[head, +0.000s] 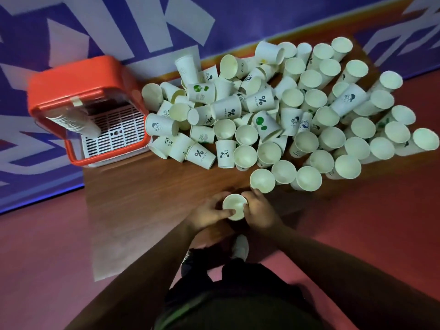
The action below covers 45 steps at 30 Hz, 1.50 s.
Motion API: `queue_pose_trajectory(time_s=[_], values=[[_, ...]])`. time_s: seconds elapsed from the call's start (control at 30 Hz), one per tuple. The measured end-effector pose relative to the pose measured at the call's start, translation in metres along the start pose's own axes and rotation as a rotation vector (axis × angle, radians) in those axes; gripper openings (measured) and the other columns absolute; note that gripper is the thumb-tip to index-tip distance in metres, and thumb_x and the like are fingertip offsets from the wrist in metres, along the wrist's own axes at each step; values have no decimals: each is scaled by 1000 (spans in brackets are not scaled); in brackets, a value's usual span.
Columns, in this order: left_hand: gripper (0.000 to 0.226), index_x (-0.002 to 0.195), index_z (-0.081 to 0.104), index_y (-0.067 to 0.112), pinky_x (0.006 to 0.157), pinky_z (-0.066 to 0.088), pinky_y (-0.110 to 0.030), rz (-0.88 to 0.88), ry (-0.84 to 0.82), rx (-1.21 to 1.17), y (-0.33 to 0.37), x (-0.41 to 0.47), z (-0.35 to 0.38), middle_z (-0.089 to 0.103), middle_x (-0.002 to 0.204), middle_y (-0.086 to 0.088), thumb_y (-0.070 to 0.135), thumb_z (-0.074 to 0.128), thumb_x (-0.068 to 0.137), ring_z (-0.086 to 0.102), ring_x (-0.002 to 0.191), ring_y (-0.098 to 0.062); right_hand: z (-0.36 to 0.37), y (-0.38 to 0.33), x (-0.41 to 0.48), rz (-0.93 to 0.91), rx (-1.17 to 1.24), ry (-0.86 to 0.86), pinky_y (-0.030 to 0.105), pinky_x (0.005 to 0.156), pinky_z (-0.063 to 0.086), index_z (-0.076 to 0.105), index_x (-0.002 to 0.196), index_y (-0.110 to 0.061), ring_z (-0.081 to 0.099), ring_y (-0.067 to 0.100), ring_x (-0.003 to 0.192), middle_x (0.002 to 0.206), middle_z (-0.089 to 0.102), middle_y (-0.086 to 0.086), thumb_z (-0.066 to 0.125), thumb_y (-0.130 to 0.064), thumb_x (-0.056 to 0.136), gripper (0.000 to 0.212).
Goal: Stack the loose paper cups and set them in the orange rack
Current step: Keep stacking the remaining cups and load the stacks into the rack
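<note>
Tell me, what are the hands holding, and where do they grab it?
Both hands hold one upright paper cup: the left hand grips its left side, the right hand its right side, up near the rim.

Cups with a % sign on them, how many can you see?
4. Three % cups sit together in the middle of the pile: one, one, one. The fourth is at its near left edge. More may be hidden underneath.
</note>
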<state>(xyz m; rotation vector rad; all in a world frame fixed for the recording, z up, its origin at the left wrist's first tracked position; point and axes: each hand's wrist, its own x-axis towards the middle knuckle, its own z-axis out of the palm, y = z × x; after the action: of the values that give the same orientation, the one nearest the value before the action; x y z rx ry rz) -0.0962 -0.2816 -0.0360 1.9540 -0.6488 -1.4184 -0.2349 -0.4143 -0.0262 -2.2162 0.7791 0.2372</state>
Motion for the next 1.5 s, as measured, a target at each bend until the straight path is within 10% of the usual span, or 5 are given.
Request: queue_pose_trajectory(time_s=[0.3, 0.43, 0.87, 1.37, 1.5], values=[[84, 139, 47, 26, 98, 48, -31, 181, 326, 51, -12, -10, -32, 57, 128, 3, 40, 85, 66, 51, 121, -15, -10, -39, 36, 91, 386, 53, 35, 85, 56, 65, 114, -12, 70, 19, 83, 107, 69, 3, 61, -17, 92, 23], [67, 127, 49, 22, 87, 49, -19, 183, 449, -122, -8, -9, -52, 61, 121, 5, 18, 88, 73, 58, 109, -2, -33, -29, 40, -35, 2, 395, 29, 79, 47, 64, 103, -9, 63, 25, 91, 102, 64, 8, 66, -21, 86, 21], [66, 128, 47, 21, 81, 48, -16, 169, 449, -232, -21, -16, -91, 57, 120, 12, 26, 87, 76, 55, 110, -2, -11, -24, 27, 85, -496, 255, 40, 63, 53, 69, 86, 0, 63, 38, 85, 95, 61, 18, 73, -7, 70, 18], [66, 130, 46, 18, 89, 48, -17, 227, 707, -233, -87, -102, -268, 56, 124, 7, 27, 85, 78, 53, 116, -9, 41, -245, 82, -249, 43, 448, 34, 96, 45, 72, 93, -10, 47, 28, 122, 127, 47, 14, 75, -18, 83, 13], [62, 126, 46, 21, 75, 45, -3, 207, 770, -284, -107, -114, -299, 55, 126, 3, 25, 85, 78, 55, 113, -12, 56, -284, 101, -179, 161, 421, 0, 88, 32, 73, 97, -7, 43, 23, 132, 141, 44, 11, 74, -16, 84, 16]])
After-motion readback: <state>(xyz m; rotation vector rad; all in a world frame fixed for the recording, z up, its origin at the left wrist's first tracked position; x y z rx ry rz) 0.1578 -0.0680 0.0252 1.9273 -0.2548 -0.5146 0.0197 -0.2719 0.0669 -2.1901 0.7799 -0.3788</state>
